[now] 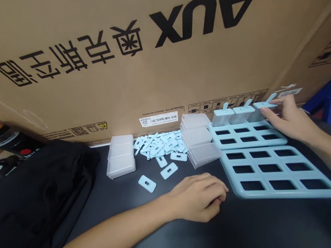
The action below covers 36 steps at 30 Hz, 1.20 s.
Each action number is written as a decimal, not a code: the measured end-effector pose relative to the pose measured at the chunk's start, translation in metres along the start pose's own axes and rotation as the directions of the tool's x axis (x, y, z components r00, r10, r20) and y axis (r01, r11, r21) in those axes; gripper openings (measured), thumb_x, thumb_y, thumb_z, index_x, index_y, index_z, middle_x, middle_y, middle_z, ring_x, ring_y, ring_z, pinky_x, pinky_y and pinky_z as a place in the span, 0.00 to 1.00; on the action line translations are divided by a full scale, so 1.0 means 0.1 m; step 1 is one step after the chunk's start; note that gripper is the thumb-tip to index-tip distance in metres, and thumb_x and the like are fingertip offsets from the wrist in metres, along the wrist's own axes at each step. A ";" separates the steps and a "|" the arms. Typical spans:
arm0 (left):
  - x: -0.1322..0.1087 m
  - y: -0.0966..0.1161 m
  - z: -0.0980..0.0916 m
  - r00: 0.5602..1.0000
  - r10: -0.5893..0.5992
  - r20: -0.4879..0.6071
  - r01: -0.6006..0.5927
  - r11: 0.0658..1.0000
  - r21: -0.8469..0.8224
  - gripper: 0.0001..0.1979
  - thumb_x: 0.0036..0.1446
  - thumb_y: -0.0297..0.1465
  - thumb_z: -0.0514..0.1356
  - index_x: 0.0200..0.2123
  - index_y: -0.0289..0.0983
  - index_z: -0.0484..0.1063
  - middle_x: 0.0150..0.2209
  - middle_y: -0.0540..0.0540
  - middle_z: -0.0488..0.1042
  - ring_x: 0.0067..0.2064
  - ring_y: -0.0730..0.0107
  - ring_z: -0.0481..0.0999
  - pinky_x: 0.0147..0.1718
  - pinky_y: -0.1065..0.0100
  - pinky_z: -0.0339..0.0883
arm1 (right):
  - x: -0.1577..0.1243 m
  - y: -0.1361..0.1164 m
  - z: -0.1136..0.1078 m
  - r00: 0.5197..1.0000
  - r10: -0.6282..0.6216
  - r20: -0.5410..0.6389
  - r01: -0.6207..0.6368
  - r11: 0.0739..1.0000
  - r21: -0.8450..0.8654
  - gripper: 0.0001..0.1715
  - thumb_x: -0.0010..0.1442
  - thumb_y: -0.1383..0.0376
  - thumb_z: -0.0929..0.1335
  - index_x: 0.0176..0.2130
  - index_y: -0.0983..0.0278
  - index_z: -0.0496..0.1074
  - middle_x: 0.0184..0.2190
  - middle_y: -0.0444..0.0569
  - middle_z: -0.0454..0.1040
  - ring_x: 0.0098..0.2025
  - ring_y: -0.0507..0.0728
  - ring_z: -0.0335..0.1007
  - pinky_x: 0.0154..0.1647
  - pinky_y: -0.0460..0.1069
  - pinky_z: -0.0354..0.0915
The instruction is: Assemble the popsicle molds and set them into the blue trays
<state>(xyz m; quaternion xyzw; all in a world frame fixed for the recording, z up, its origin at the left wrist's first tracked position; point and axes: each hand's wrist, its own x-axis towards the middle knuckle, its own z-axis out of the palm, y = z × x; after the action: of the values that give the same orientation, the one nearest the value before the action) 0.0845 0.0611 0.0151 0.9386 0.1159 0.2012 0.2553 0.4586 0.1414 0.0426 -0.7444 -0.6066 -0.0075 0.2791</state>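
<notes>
In our right hand (292,118), thumb and forefinger come close around the right ice-pop mold (257,113), whose pale blue lid carries a tilted stick. This mold stands in the far row of the far blue frame (237,135), at its right end. To its left, two similar lidded molds (232,117) stand in the same row. The near blue frame (264,161) lies flat just in front.

Our left hand (199,197) rests on the black table (151,245), left of the near frame; its fingers are bent inward and narrow, and we cannot tell if the palm contains something. Farther left, the pile of stick lids (159,145) lies between the left translucent cups (121,163) and the right translucent cups (198,137). Behind everything stands a big AUX carton (147,85).
</notes>
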 end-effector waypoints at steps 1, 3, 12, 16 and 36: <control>0.00 0.00 0.00 1.000 0.007 -0.004 -0.007 1.000 0.012 0.06 0.58 0.25 0.53 0.38 0.37 0.67 0.49 0.45 0.75 0.47 0.70 0.74 0.50 0.67 0.69 | -0.03 -0.04 0.01 0.999 0.035 0.040 -0.035 0.999 0.002 0.33 0.60 0.50 0.69 0.55 0.65 0.58 0.38 0.58 0.75 0.35 0.59 0.75 0.36 0.50 0.65; -0.01 0.01 0.01 1.000 0.014 -0.010 -0.014 0.999 0.035 0.06 0.58 0.25 0.53 0.38 0.37 0.66 0.49 0.46 0.75 0.47 0.70 0.74 0.50 0.68 0.69 | -0.06 -0.12 0.02 0.993 0.080 0.086 -0.078 0.997 -0.026 0.42 0.56 0.48 0.71 0.57 0.68 0.54 0.36 0.59 0.74 0.37 0.62 0.74 0.38 0.52 0.65; -0.01 0.04 0.01 1.000 0.024 -0.015 -0.022 0.996 0.087 0.06 0.58 0.25 0.52 0.38 0.37 0.67 0.47 0.44 0.75 0.47 0.68 0.74 0.49 0.67 0.69 | -0.12 -0.13 0.07 0.991 -0.121 0.058 0.133 0.949 -0.284 0.39 0.60 0.44 0.65 0.55 0.70 0.55 0.44 0.70 0.68 0.44 0.70 0.71 0.36 0.56 0.59; 0.00 0.06 0.00 0.990 0.028 -0.141 -0.013 0.995 0.104 0.05 0.58 0.25 0.52 0.37 0.36 0.67 0.42 0.44 0.76 0.43 0.68 0.74 0.45 0.66 0.69 | -0.11 -0.09 0.04 0.980 -0.178 0.091 0.197 0.937 -0.288 0.36 0.61 0.45 0.64 0.55 0.69 0.55 0.46 0.68 0.66 0.45 0.70 0.69 0.37 0.56 0.60; -1.26 0.32 -1.03 0.791 -0.610 -0.031 0.512 0.634 0.579 0.12 0.66 0.41 0.54 0.43 0.40 0.72 0.41 0.46 0.73 0.42 0.62 0.75 0.38 0.64 0.68 | -0.75 -1.40 -0.17 0.620 -0.758 0.201 0.768 0.639 0.037 0.18 0.64 0.55 0.64 0.48 0.62 0.70 0.43 0.54 0.74 0.47 0.63 0.68 0.46 0.56 0.64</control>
<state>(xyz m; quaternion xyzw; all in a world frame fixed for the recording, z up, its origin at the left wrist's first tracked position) -0.0695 0.0383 0.0734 0.9002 0.4345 -0.0112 0.0276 0.3175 0.0819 0.0878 -0.4205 -0.8891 -0.0669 0.1682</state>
